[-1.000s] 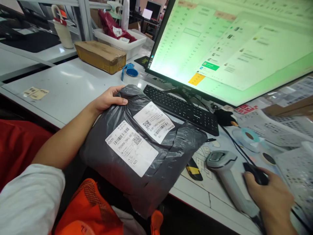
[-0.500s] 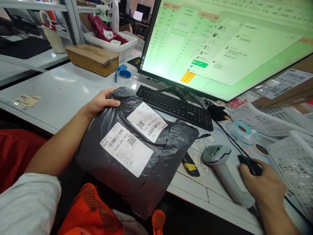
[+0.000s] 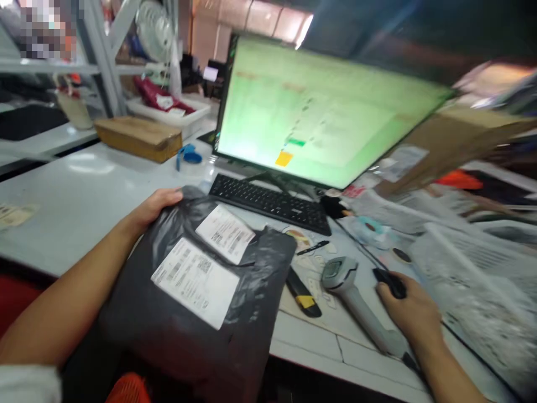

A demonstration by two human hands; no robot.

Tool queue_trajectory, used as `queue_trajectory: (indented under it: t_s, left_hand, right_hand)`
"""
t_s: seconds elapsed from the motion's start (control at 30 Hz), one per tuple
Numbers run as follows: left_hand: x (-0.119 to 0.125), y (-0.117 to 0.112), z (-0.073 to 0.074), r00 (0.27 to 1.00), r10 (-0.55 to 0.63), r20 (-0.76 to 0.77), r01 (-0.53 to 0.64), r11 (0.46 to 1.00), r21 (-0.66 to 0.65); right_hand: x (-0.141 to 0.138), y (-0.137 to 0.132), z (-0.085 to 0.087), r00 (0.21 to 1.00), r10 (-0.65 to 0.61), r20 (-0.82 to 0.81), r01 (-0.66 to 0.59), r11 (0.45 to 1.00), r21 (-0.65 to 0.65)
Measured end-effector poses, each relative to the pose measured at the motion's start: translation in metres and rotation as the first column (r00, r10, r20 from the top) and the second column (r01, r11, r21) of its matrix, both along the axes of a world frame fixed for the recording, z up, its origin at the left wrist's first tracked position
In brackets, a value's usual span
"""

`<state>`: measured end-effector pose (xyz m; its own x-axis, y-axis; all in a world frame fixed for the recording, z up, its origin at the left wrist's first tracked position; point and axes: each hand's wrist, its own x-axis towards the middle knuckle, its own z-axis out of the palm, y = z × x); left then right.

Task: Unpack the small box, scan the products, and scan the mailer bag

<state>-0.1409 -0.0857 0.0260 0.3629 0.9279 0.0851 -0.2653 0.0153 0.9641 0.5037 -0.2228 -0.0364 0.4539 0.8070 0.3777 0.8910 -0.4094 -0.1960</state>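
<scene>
A dark grey plastic mailing bag (image 3: 264,280) with two white printed labels (image 3: 197,282) leans over the desk's front edge. My left hand (image 3: 157,206) grips its upper left corner, thumb on top and the other fingers hidden behind. On the right, my right hand (image 3: 409,305) is closed over a black computer mouse (image 3: 390,282). Between the bag and that hand lies a grey barcode scanner (image 3: 361,308), head pointing away from me. A black and yellow utility knife (image 3: 304,294) rests beside the bag, with a black pen (image 3: 312,248) just beyond it.
Behind the bag stand a black keyboard (image 3: 268,204) and a lit monitor (image 3: 319,112). A cardboard box (image 3: 138,137), a blue tape ring (image 3: 191,157) and a white basket (image 3: 193,117) sit at the back left. White perforated baskets (image 3: 474,274) and a large carton (image 3: 444,140) line the right.
The camera view has tilted up and shifted, so the desk things appear lower and farther left. A window open on the screen is gone. Both hands keep their holds.
</scene>
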Motion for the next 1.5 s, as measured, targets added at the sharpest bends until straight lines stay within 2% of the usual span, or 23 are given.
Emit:
queue_trajectory:
  t_s: [0.13, 0.27, 0.37, 0.7, 0.97, 1.07, 1.17, 1.27, 1.37, 1.5]
  left_hand:
    - [0.002, 0.016, -0.016, 0.976, 0.067, -0.207, -0.099, 0.984, -0.147]
    - [0.003, 0.038, -0.032, 0.924, 0.185, -0.334, -0.233, 0.966, -0.109]
    - [0.001, 0.044, -0.037, 0.904, 0.195, -0.379, -0.266, 0.953, -0.143]
    - [0.01, 0.039, -0.023, 0.903, 0.153, -0.4, -0.222, 0.966, -0.132]
    - [0.005, 0.052, -0.041, 0.887, 0.186, -0.423, -0.233, 0.97, -0.062]
    - [0.004, 0.054, -0.043, 0.881, 0.219, -0.419, -0.252, 0.967, -0.024]
    - [0.006, 0.052, -0.04, 0.849, 0.309, -0.428, -0.324, 0.945, 0.04]
    - [0.007, 0.048, -0.039, 0.846, 0.336, -0.414, -0.351, 0.936, 0.042]
    - [0.006, 0.048, -0.043, 0.857, 0.345, -0.382, -0.359, 0.933, 0.036]
    - [0.002, 0.052, -0.051, 0.856, 0.389, -0.34, -0.38, 0.92, 0.093]
  right_hand:
    - [0.007, 0.003, -0.002, 0.997, 0.075, -0.005, -0.074, 0.992, 0.099]
    - [0.009, 0.003, 0.0, 0.998, 0.06, 0.001, -0.06, 0.994, 0.093]
    - [0.008, 0.0, -0.001, 0.999, 0.049, -0.004, -0.048, 0.996, 0.073]
    - [0.009, 0.002, -0.001, 0.999, 0.045, -0.011, -0.045, 0.997, 0.063]
    - [0.012, 0.003, -0.004, 0.998, 0.057, -0.024, -0.054, 0.994, 0.094]
    - [0.013, 0.005, -0.005, 0.997, 0.071, -0.017, -0.068, 0.99, 0.121]
    - [0.013, 0.005, -0.003, 0.998, 0.064, -0.019, -0.061, 0.992, 0.11]
    - [0.012, 0.005, -0.001, 0.998, 0.062, -0.025, -0.059, 0.994, 0.091]
    - [0.011, 0.005, -0.001, 0.998, 0.06, -0.03, -0.057, 0.994, 0.093]
    - [0.011, 0.006, -0.003, 0.997, 0.074, -0.033, -0.07, 0.99, 0.123]
